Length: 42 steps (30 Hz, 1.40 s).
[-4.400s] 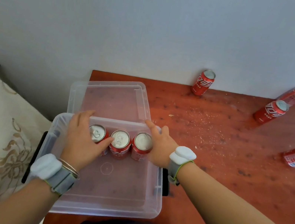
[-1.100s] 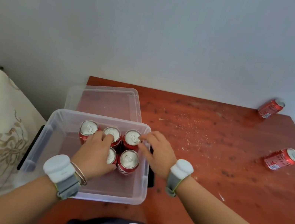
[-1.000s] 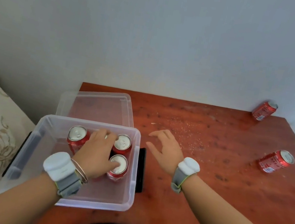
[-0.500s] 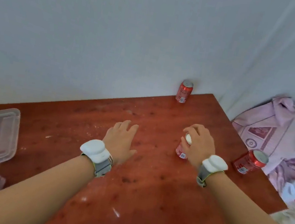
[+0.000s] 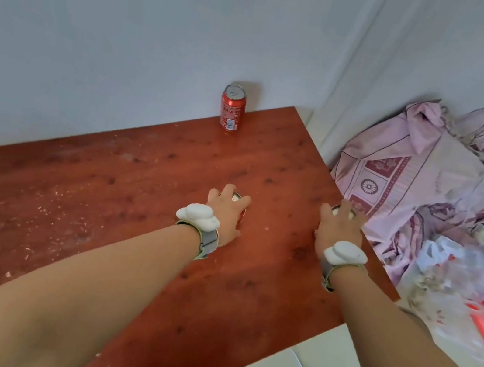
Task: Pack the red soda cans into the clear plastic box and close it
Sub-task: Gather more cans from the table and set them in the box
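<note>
Right at the table's point(image 5: 136, 197) edge, the right hand point(image 5: 340, 228) wraps one can point(image 5: 336, 209); beside it lie bedding point(image 5: 420, 181) and bags point(image 5: 459, 271). Left hand point(image 5: 226, 212) grips another can point(image 5: 237, 197) mid-table, open wood around. A third can point(image 5: 232, 111) stands against the wall.

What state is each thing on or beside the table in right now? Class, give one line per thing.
Left hand: closed over a can, mostly hidden.
Right hand: closed over a second can at the table's right edge.
Far can: upright by the wall, untouched.
Table: scattered with pale crumbs.
Pink cloth: crumpled beside the table.
</note>
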Tool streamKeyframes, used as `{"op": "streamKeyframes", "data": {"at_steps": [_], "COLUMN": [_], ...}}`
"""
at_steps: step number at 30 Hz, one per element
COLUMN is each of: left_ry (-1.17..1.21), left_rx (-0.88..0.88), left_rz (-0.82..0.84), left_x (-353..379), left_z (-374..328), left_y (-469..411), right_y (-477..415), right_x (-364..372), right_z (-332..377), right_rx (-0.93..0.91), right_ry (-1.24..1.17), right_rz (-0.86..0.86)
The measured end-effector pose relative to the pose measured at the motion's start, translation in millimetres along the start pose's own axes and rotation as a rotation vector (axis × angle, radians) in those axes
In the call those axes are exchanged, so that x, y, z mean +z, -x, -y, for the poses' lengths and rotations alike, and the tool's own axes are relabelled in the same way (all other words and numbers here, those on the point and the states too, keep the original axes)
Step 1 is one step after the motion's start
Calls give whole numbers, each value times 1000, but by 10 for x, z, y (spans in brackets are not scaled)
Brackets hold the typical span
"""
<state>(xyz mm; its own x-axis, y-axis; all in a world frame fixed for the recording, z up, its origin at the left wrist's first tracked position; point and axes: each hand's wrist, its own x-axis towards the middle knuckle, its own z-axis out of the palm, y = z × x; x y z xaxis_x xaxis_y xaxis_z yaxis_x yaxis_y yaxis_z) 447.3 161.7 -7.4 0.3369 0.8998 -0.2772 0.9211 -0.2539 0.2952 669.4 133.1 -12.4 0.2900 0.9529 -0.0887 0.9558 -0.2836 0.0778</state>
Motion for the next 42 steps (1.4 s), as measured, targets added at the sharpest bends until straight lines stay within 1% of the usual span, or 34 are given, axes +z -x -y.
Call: {"op": "streamKeyframes", "data": {"at_steps": [1, 3, 5, 8, 10, 11, 13, 15, 16, 20, 21, 22, 24, 26, 27, 31, 33, 35, 38, 42], "left_ry": [-26, -23, 75, 270, 302, 316, 365, 424, 423, 386, 381, 389, 442, 491, 494, 458, 474, 463, 408, 419], "left_rx": [19, 55, -16, -154, -187, -204, -270, -360, -366, -533, -584, -607, -682, -742, -768, -889, -960, -986, -975, -907], "left_rz": [-40, -68, -50, -22, -45, -76, -174, -317, -356, -603, -669, -699, -757, -802, -816, -812, -792, -762, -716, -704], "left_x": [56, 99, 43, -120, -278, -369, -589, -849, -938, -1271, -1350, -1372, -1417, -1398, -1382, -1336, -1269, -1239, -1183, -1055], "left_z": [29, 86, 197, 419, 644, 761, 1004, 1318, 1374, 1932, 2165, 2240, 2547, 2892, 3060, 3814, 4269, 4522, 4811, 5108], "left_y": [40, 139, 318, 704, 1056, 1232, 1596, 2078, 2167, 3038, 3364, 3464, 3909, 4387, 4605, 5366, 5742, 5843, 5962, 6018], "right_y": [13, 79, 178, 219, 258, 309, 518, 803, 882, 1434, 1646, 1719, 2040, 2362, 2505, 3139, 3588, 3823, 4152, 4456], "right_x": [-22, -65, -103, -328, -535, -640, -881, -1115, -1197, -1618, -1725, -1785, -1909, -2013, -2059, -2165, -2071, -1918, -1534, -1009], "right_z": [64, 239, 495, 829, 1137, 1315, 1703, 2213, 2300, 3115, 3424, 3485, 3872, 4306, 4513, 5375, 5894, 6116, 6371, 6570], "right_rx": [-61, -203, -312, -331, -427, -493, -638, -791, -816, -1058, -1128, -1156, -1266, -1371, -1413, -1508, -1511, -1497, -1492, -1449], "right_ry": [47, 149, 237, 160, 108, 101, 106, 77, 55, -38, -69, -102, -177, -244, -277, -452, -529, -594, -614, -609], "right_rz": [6, 60, 145, 308, 428, 451, 413, 310, 285, 107, 55, 17, -42, -61, -43, 152, 286, 337, 359, 281]}}
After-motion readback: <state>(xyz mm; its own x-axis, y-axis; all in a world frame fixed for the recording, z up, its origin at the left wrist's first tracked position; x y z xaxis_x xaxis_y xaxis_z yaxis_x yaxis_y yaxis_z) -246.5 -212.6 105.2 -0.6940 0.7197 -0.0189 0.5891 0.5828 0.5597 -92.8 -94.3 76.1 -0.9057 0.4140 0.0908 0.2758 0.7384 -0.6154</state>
